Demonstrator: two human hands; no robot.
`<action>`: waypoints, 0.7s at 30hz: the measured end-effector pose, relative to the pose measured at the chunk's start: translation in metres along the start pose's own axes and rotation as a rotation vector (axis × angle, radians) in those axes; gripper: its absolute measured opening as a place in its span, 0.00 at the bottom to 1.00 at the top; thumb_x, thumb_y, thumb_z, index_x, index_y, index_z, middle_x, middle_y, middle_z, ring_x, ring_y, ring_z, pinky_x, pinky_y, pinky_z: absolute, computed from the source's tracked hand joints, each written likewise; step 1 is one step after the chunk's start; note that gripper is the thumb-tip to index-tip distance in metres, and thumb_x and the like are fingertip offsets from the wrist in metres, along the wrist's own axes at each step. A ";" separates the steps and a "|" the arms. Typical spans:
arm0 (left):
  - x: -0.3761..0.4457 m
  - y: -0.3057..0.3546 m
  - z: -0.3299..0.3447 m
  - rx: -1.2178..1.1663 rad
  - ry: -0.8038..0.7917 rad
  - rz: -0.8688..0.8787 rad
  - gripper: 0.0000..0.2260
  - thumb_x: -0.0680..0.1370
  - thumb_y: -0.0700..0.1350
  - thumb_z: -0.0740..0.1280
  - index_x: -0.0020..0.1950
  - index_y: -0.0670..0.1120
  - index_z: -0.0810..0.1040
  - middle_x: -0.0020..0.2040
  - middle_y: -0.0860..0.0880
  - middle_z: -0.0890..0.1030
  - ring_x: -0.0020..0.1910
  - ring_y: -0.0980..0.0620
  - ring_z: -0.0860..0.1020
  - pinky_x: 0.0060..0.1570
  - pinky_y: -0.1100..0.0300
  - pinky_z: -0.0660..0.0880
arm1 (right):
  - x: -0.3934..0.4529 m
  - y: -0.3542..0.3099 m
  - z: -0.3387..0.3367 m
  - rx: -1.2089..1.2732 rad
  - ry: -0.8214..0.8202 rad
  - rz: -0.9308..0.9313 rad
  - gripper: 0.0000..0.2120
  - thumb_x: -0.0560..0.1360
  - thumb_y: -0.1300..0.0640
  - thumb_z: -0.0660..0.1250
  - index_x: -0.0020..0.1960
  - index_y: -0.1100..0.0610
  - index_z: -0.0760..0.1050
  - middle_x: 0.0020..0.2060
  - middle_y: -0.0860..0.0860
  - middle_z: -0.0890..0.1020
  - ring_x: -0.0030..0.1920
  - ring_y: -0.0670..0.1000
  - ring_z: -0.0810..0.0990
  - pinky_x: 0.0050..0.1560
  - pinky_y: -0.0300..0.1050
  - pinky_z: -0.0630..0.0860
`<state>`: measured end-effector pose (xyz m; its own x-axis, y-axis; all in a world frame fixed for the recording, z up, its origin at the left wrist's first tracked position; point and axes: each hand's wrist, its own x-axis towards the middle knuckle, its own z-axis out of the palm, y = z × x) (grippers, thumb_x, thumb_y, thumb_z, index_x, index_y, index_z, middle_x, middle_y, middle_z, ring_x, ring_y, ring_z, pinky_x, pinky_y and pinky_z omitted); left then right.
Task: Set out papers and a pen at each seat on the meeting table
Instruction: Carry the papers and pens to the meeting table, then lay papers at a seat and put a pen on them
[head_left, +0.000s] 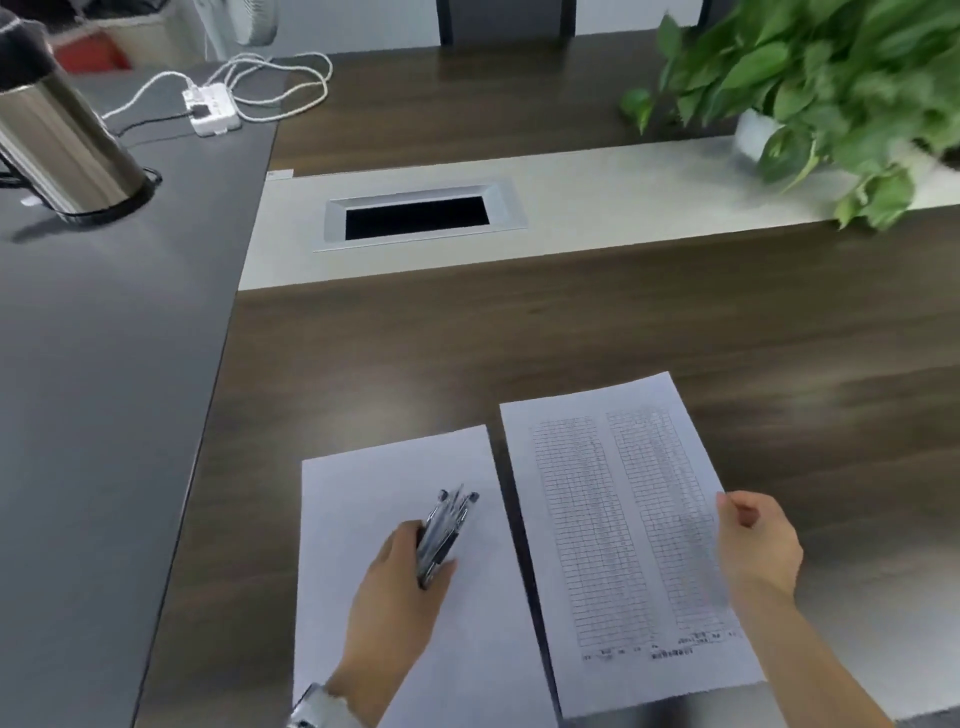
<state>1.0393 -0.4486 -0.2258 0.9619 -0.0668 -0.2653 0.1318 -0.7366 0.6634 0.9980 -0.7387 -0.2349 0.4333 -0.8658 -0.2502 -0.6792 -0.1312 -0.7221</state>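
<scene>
Head view, looking down on the dark wood bench (571, 332). At far left, a steel kettle (62, 140) stands on a dark grey surface (104, 389) that adjoins the bench; behind it lies a white power strip (213, 109) with looped white cables. Right of these, a rectangular cable hatch (418, 217) is set in the pale grey strip (649, 192) running across the bench. Near the front edge, a blank sheet (363, 493) lies flat; over it the left hand (400, 582) grips a bundle of pens (444, 530), fingers curled round the barrels, the pen ends pointing away and to the right. A watch band (317, 709) shows at that wrist. Just beside the blank sheet, separated by a narrow gap, is a printed sheet (623, 530) bearing two columns of ruled rows; its text is too blurred to read. The right hand (758, 545) pinches this sheet's right edge between thumb and fingers. At upper right, a leafy plant (831, 88) in a white pot (753, 132) stands on the grey strip.
</scene>
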 end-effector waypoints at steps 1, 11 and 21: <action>0.004 0.005 0.006 0.018 0.000 0.003 0.10 0.75 0.48 0.67 0.54 0.49 0.70 0.45 0.50 0.72 0.47 0.45 0.76 0.40 0.59 0.67 | 0.018 0.002 -0.010 -0.023 0.027 0.006 0.11 0.79 0.56 0.60 0.56 0.60 0.75 0.52 0.58 0.80 0.52 0.61 0.76 0.50 0.53 0.71; 0.030 0.011 0.038 0.068 0.054 -0.119 0.14 0.70 0.40 0.73 0.49 0.44 0.70 0.39 0.42 0.74 0.42 0.36 0.77 0.41 0.54 0.66 | 0.143 0.025 -0.074 -0.159 0.184 0.059 0.12 0.79 0.56 0.59 0.57 0.61 0.76 0.53 0.64 0.80 0.57 0.66 0.74 0.59 0.60 0.69; 0.037 0.004 0.030 0.089 0.181 -0.160 0.31 0.60 0.53 0.70 0.56 0.35 0.75 0.38 0.44 0.70 0.44 0.36 0.76 0.44 0.55 0.61 | 0.093 0.039 -0.038 -0.716 -0.231 -0.483 0.41 0.65 0.26 0.33 0.74 0.40 0.50 0.76 0.45 0.50 0.77 0.53 0.48 0.73 0.55 0.40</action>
<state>1.0684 -0.4740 -0.2537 0.9586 0.1713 -0.2273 0.2722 -0.7850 0.5565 0.9893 -0.8429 -0.2622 0.8238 -0.5295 -0.2026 -0.5655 -0.7931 -0.2264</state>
